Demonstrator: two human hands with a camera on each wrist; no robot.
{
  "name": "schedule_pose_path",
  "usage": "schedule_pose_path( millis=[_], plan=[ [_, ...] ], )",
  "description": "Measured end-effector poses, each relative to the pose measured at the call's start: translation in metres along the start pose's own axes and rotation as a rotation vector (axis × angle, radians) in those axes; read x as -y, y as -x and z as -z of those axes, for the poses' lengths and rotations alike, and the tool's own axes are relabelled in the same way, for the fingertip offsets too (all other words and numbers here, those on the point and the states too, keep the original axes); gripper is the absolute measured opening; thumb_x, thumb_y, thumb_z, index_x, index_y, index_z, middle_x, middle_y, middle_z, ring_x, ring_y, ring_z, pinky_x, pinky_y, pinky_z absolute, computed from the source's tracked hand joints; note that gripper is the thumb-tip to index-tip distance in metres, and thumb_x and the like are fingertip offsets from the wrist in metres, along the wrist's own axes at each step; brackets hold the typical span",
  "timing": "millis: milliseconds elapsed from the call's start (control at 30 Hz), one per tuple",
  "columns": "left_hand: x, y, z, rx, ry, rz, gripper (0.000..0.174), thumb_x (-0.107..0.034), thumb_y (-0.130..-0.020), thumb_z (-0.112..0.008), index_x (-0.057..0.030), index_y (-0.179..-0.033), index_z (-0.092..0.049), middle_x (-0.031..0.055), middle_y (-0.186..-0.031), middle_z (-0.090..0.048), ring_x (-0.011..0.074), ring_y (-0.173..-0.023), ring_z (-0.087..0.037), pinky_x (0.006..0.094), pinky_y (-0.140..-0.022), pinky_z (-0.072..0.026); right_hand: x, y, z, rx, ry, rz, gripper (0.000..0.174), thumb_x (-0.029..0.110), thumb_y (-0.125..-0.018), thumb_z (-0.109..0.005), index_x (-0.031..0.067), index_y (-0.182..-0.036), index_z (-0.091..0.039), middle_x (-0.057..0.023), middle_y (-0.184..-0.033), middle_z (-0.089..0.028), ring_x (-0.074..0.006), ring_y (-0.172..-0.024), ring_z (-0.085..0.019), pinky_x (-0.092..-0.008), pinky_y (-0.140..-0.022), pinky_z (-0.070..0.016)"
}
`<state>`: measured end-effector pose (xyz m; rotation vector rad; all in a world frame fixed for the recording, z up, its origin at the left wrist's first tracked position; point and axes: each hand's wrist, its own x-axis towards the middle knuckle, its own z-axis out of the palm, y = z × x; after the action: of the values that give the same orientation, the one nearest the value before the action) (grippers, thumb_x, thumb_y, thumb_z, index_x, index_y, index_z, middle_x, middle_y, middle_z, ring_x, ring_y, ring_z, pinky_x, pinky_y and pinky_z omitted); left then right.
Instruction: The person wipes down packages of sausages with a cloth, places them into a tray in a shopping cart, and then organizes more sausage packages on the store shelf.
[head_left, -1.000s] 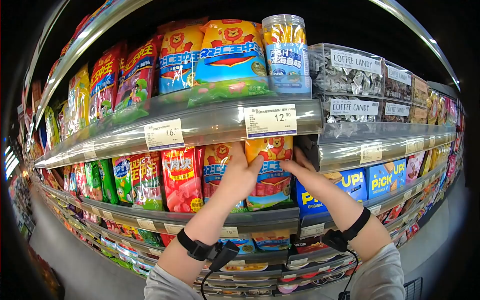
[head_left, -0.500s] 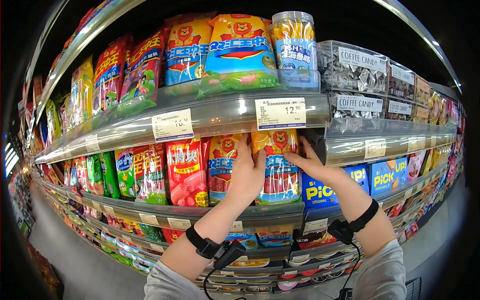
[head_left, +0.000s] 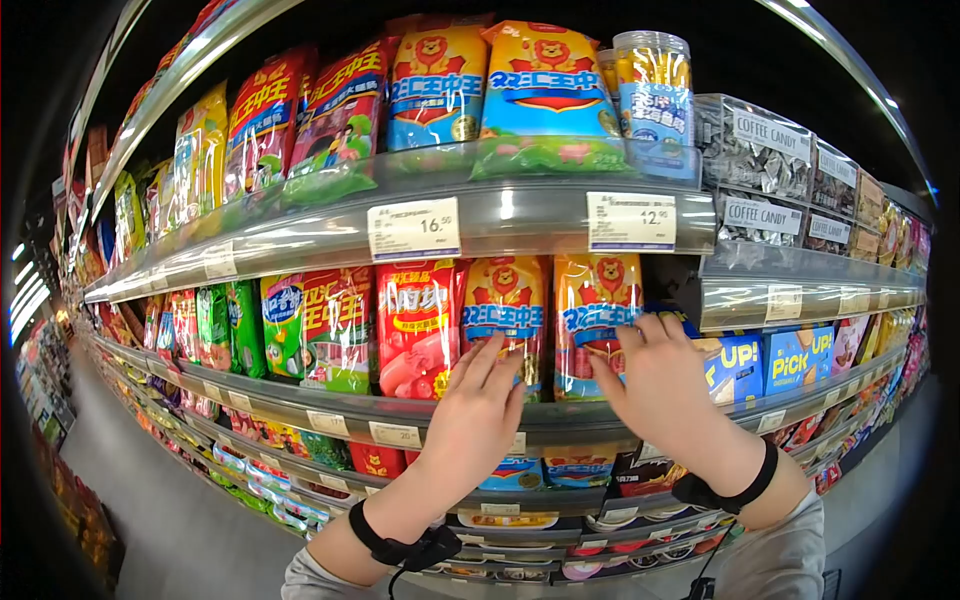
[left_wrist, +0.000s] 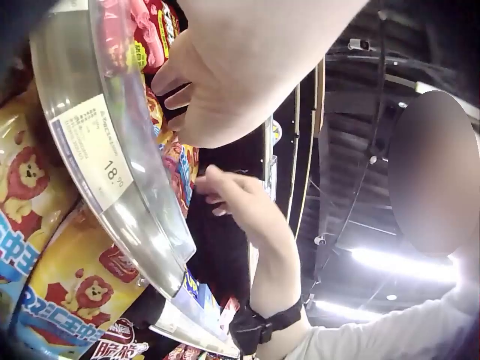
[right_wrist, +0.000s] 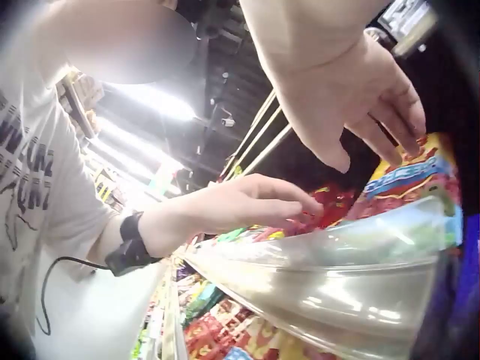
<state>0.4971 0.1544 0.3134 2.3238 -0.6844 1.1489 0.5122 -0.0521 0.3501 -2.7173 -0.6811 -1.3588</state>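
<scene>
From my remote seat I see both hands raised to the middle shelf. My left hand (head_left: 480, 405) is released, its fingers straight and spread, and the tips reach the lower front of an orange plastic bag with a lion print and a blue band (head_left: 503, 305); I cannot tell whether they press on it. My right hand (head_left: 655, 385) is also unclenched and grasps nothing, its fingers only lightly bent, with the tips laid on a second orange lion-printed bag (head_left: 598, 300) just beside the first. Both bags stand upright behind the clear plastic shelf rail (head_left: 330, 405), under the white price label reading 12.90 (head_left: 630, 222). A red plastic bag of sausages (head_left: 417, 325) stands left of them, and a blue cardboard box marked UP! (head_left: 735, 365) sits just right of my right hand.
</scene>
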Motion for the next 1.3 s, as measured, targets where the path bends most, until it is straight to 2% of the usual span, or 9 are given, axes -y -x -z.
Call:
schedule_pose_path(
  millis=[400, 467, 500, 600, 833, 900, 1033, 1167, 1300],
  plan=[
    [0.010, 0.033, -0.009, 0.061, -0.156, -0.087, 0.048, -0.025, -0.078, -0.069, 0.0036, -0.114, -0.056, 0.0219, -0.121, -0.053, 0.0374, -0.115, -0.049, 0.0438, -0.096, -0.0402, 0.060, -0.130, -0.084, -0.147, 0.082, 0.127, 0.040, 0.008, -0.076, -0.056, -0.0054, -0.114, -0.053, -0.0209, -0.106, -0.058, -0.0364, -0.098, -0.057, -0.0430, -0.090, -0.0444],
    [0.013, 0.035, -0.011, 0.054, -0.161, -0.102, 0.048, -0.024, -0.078, -0.069, 0.0037, -0.114, -0.056, 0.0219, -0.121, -0.053, 0.0372, -0.115, -0.049, 0.0441, -0.096, -0.0401, 0.064, -0.156, -0.074, 0.414, -0.066, -0.028, 0.040, 0.019, -0.074, -0.058, -0.0021, -0.108, -0.060, -0.0201, -0.115, -0.058, -0.0330, -0.111, -0.054, -0.0430, -0.091, -0.0428],
    [0.016, 0.037, -0.013, 0.045, -0.166, -0.112, 0.048, -0.024, -0.077, -0.069, 0.0038, -0.115, -0.056, 0.0219, -0.121, -0.054, 0.0371, -0.115, -0.049, 0.0444, -0.096, -0.0399, 0.062, -0.157, -0.078, 0.408, -0.065, -0.030, 0.040, 0.019, -0.074, -0.058, -0.0021, -0.108, -0.060, -0.0201, -0.115, -0.058, -0.0330, -0.111, -0.054, -0.0430, -0.091, -0.0428],
    [0.020, 0.039, -0.014, 0.037, -0.180, -0.144, 0.051, -0.024, -0.077, -0.069, 0.0046, -0.117, -0.053, 0.0235, -0.122, -0.052, 0.0379, -0.115, -0.048, 0.0454, -0.097, -0.0394, 0.045, -0.152, -0.084, 0.267, -1.007, -0.132, 0.039, 0.024, -0.073, -0.060, 0.0061, -0.108, -0.061, -0.0188, -0.111, -0.061, -0.0282, -0.104, -0.058, -0.0355, -0.084, -0.0463],
    [0.022, 0.038, -0.012, 0.062, -0.117, -0.133, 0.054, -0.025, -0.077, -0.069, 0.0052, -0.119, -0.051, 0.0266, -0.125, -0.049, 0.0393, -0.117, -0.047, 0.0470, -0.098, -0.0384, 0.035, -0.161, -0.100, 0.171, -1.062, -0.188, 0.035, 0.029, -0.075, -0.060, 0.0072, -0.103, -0.063, -0.0167, -0.102, -0.064, -0.0246, -0.096, -0.062, -0.0358, -0.080, -0.0480],
    [0.023, 0.039, -0.013, 0.049, -0.143, -0.147, 0.054, -0.024, -0.077, -0.069, 0.0048, -0.119, -0.051, 0.0266, -0.126, -0.048, 0.0397, -0.117, -0.046, 0.0471, -0.098, -0.0383, 0.026, -0.174, -0.096, 0.171, -0.564, 0.122, 0.041, 0.036, -0.077, -0.061, 0.0098, -0.108, -0.062, -0.0146, -0.105, -0.064, -0.0254, -0.098, -0.062, -0.0385, -0.080, -0.0483],
    [0.023, 0.038, -0.012, 0.053, -0.131, -0.155, 0.053, -0.024, -0.077, -0.070, 0.0046, -0.118, -0.051, 0.0262, -0.127, -0.046, 0.0398, -0.119, -0.044, 0.0474, -0.098, -0.0382, 0.003, -0.186, -0.164, 0.377, -0.406, -0.071, 0.059, 0.048, -0.079, -0.060, 0.0169, -0.128, -0.052, -0.0102, -0.131, -0.053, -0.0224, -0.122, -0.048, -0.0330, -0.099, -0.0374],
    [0.023, 0.038, -0.012, 0.052, -0.136, -0.164, 0.053, -0.025, -0.077, -0.070, 0.0036, -0.118, -0.051, 0.0255, -0.129, -0.043, 0.0399, -0.121, -0.042, 0.0471, -0.099, -0.0379, -0.003, -0.170, -0.121, 0.565, -0.974, -0.044, 0.065, 0.052, -0.080, -0.058, 0.0165, -0.134, -0.046, -0.0093, -0.141, -0.042, -0.0207, -0.132, -0.035, -0.0343, -0.108, -0.0262],
    [0.023, 0.037, -0.010, 0.060, -0.131, -0.164, 0.052, -0.025, -0.077, -0.070, 0.0023, -0.117, -0.052, 0.0250, -0.132, -0.040, 0.0401, -0.122, -0.039, 0.0473, -0.099, -0.0371, 0.025, -0.173, -0.083, 0.582, -0.529, -0.057, 0.059, 0.044, -0.083, -0.052, 0.0155, -0.134, -0.045, -0.0110, -0.143, -0.039, -0.0215, -0.133, -0.034, -0.0343, -0.108, -0.0262]
  ],
)
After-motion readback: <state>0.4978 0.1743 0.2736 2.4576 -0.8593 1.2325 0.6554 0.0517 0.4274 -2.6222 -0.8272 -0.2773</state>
